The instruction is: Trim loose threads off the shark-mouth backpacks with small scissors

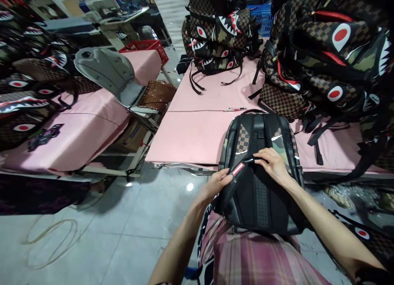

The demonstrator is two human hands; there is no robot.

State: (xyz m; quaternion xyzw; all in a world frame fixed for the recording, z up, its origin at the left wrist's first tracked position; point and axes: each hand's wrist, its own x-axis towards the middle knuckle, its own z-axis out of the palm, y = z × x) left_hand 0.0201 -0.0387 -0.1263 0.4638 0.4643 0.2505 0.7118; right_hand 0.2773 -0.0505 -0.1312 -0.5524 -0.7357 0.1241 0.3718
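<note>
L hand (218, 181) at 7 o'clock, fingers pinching strap w/ red label (237, 169), R hand (272, 164), fingers together on strap end, both over black backpack (261, 194), pink table (191, 137) at 12

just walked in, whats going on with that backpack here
Someone has a black-backed backpack propped against the edge of a pink-covered table. The left hand holds a strap near its red label, and the right hand pinches its upper end. More backpacks are piled on the table.
</note>
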